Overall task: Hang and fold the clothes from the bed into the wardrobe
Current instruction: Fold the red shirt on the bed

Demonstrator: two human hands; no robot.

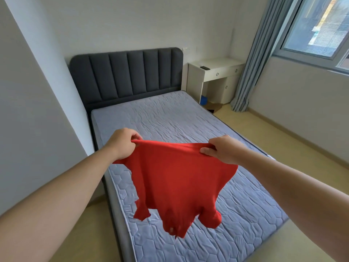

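A home bedroom: a bed (188, 129) with dark padded headboard (126, 72) fills it; a white bedside desk (215, 76) stands beside; blue curtain (255, 63) flanks the window (319, 29).

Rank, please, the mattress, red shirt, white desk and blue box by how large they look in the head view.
1. mattress
2. red shirt, though nearness to the camera enlarges it
3. white desk
4. blue box

Red shirt (175, 178): matt knit cloth; mattress (170, 118): quilted fabric; headboard (126, 72): padded cloth.
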